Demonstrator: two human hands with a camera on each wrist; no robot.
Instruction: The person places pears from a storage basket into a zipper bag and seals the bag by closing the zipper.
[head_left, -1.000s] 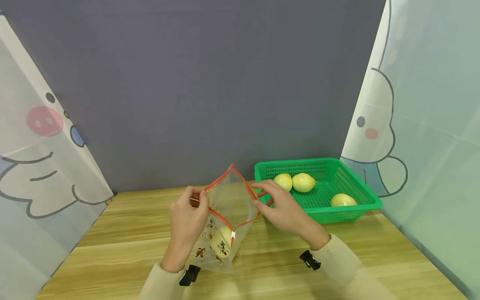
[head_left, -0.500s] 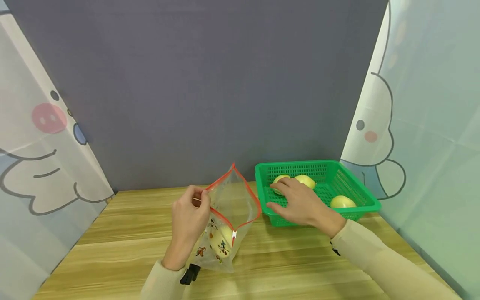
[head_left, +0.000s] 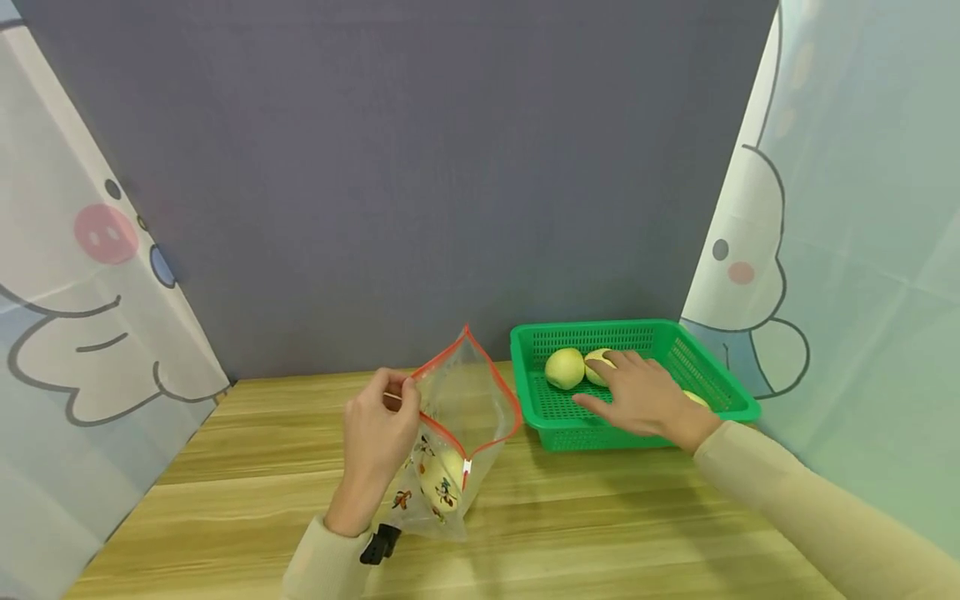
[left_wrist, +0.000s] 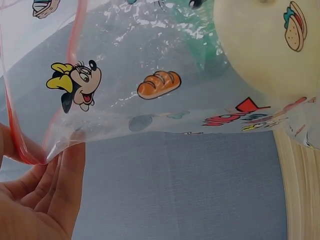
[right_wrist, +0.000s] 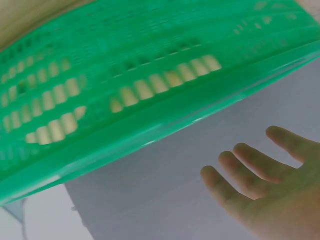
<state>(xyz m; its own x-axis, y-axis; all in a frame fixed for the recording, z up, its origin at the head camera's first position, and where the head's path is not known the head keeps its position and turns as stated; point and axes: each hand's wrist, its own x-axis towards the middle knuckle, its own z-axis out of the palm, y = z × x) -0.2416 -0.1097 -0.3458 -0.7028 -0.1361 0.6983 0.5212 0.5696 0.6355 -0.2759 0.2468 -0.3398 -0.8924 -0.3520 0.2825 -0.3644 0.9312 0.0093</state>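
My left hand (head_left: 381, 425) pinches the red-edged rim of a clear zip bag (head_left: 468, 396), whose mouth gapes wide. Cartoon prints cover the bag, and a round pale yellow fruit (head_left: 437, 482) sits inside it, also showing in the left wrist view. My right hand (head_left: 643, 393) is over a green plastic basket (head_left: 600, 437), fingers spread and holding nothing. Beneath those fingers a pale yellow fruit (head_left: 596, 367) is partly covered. A second fruit (head_left: 564, 368) lies at its left, while a third (head_left: 697, 399) peeks out behind the right wrist. In the right wrist view, the fingers (right_wrist: 237, 177) are spread beyond the basket rim.
A wooden table (head_left: 240, 500) bears the bag and the basket. Behind it stands a dark grey panel (head_left: 375, 183). Pale curtains with cartoon animals, a left one (head_left: 67, 333) and a right one (head_left: 870, 292), flank the table. A white slider (head_left: 467, 466) sits at the bag's near corner.
My right hand has left the bag's rim and moved right over the basket, first above the left fruit, now above the middle one. My left hand keeps its pinch on the bag.
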